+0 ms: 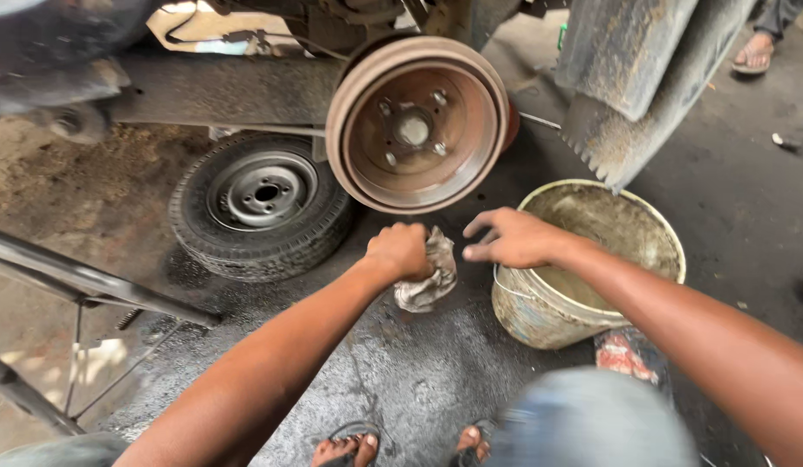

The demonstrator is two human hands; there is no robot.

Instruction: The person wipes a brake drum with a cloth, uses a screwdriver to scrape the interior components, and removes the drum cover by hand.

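Note:
My left hand (401,251) is clenched around a dirty grey rag (429,278), which hangs below the fist just under a rusty round brake drum (416,124) on a raised vehicle. My right hand (514,238) hovers beside the rag with fingers spread and curled, holding nothing, over the near rim of a grimy plastic bucket (652,220). Both arms reach forward from the bottom of the view.
A removed wheel with tyre (261,201) lies flat on the oily ground left of the drum. A metal frame (82,281) crosses the left side. A mudguard flap (626,95) hangs above the bucket. Another person's sandalled foot (754,52) stands top right. My feet (345,450) are below.

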